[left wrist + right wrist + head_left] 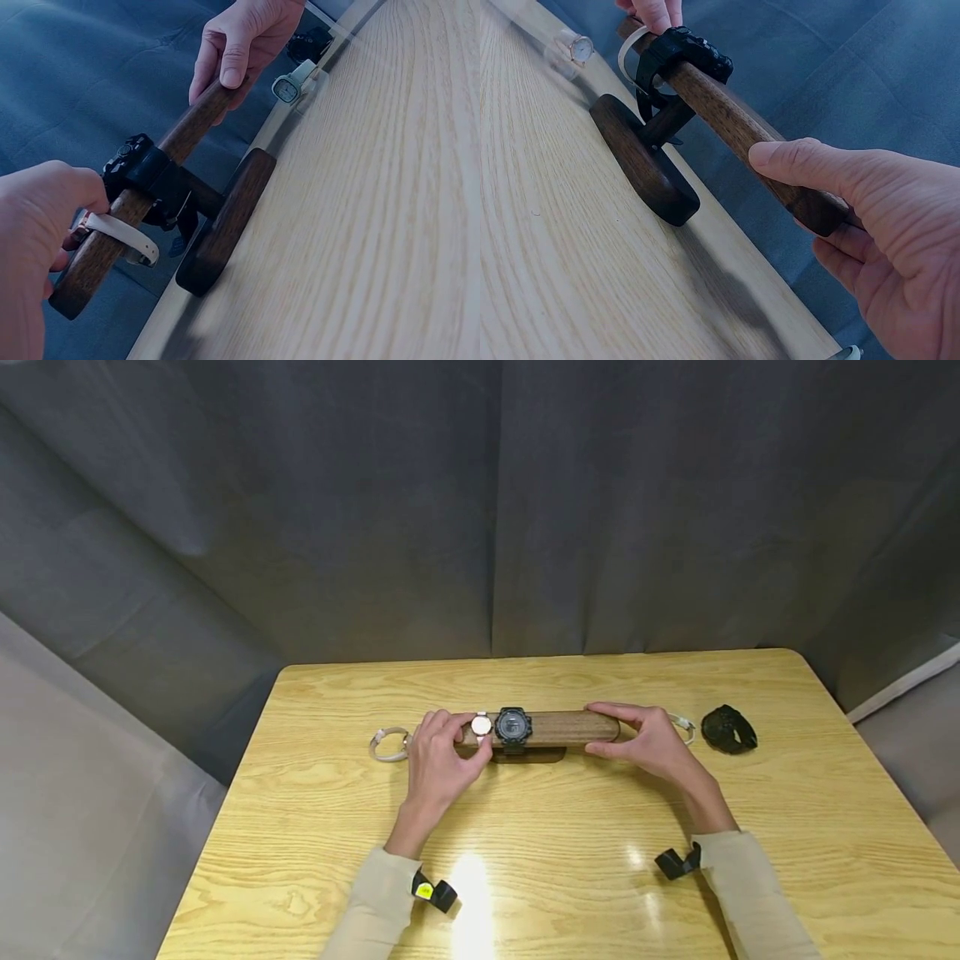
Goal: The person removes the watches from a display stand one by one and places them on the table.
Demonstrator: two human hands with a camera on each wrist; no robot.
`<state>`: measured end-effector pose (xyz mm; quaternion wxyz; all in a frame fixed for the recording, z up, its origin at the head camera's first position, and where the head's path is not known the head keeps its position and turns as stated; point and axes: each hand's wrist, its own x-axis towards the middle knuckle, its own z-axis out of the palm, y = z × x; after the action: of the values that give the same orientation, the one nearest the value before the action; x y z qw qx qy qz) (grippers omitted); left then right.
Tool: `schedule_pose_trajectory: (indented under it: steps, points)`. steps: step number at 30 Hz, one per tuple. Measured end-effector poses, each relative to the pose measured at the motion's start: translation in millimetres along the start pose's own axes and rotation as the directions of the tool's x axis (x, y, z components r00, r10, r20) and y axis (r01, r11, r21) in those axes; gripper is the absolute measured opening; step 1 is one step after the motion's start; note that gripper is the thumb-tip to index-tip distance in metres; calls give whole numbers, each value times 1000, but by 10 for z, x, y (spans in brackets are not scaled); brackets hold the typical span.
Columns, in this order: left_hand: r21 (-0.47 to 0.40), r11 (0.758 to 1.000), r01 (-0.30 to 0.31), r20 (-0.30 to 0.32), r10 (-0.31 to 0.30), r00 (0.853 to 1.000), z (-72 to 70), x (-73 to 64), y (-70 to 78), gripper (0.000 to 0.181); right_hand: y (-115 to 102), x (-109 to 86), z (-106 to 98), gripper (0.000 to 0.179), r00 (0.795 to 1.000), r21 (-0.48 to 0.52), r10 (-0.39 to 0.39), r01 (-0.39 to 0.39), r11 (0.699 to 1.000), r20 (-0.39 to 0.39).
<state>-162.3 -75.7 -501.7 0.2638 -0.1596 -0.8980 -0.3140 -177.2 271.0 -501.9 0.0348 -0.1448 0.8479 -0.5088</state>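
A dark wooden watch stand (573,727) has a long crossbar raised on a post above an oblong base (234,217). Around its left part goes a watch with a white strap and pale round dial (482,725). My left hand (438,760) pinches this watch at the dial, thumb on the near side and fingers on the far side. Just right of it, a chunky black watch (513,725) is strapped round the bar. My right hand (660,743) grips the bar's right end between thumb and fingers, as the right wrist view also shows.
Another light-strapped watch (374,746) stands on the table (555,843) left of my left hand. Behind my right hand is a pale watch (287,88) with a squarish dial. Farther right lies a black watch (727,729). A dark curtain (495,510) hangs behind the table.
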Motion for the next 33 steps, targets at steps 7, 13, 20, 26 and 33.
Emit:
schedule_pose_trajectory:
  steps: [7, 13, 20, 26, 33]
  points:
    - [-10, 1000, 5, -6, -5, 1000, 0, 10, 11, 31, -14, 1, -11, 59, 1000, -3, 1, -1, 1000, -2]
    - [-32, 999, 14, 11, -14, 1000, -11, 4, 0, 31, -4, 0, -2, 59, 1000, -7, -2, 2, 1000, -2]
    - [-48, 999, 0, -20, -1, 1000, -17, -3, -2, 32, -6, -1, 3, 58, 1000, -2, 13, -13, 1000, -1]
    - [-56, 998, 13, -15, -14, 1000, -27, -2, 0, 30, -10, 8, 4, 58, 1000, -6, 14, -14, 1000, -3]
    - [-58, 998, 13, -21, -14, 1000, -35, -11, -19, 30, -14, 21, 14, 59, 1000, -8, 14, -14, 1000, -2]
